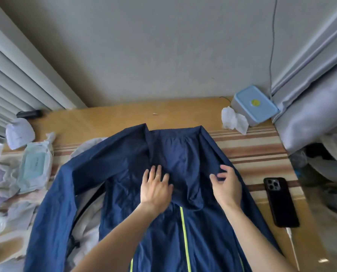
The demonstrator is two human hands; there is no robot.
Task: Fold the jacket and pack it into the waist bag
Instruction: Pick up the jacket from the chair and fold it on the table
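The place was a lived-in home room. A striped mat [258,154] covered the wooden floor [112,116]; a curtain [313,91] hung far right, window blinds [8,83] far left, a wet-wipes pack [36,165] lay left, and a charging phone [280,202] right.

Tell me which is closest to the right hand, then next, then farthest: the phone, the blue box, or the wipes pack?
From the right hand, in the head view:
1. Phone: just to its right, on the striped mat.
2. Blue box: farther up and right, in the corner by the wall.
3. Wipes pack: far across on the left, past the jacket.
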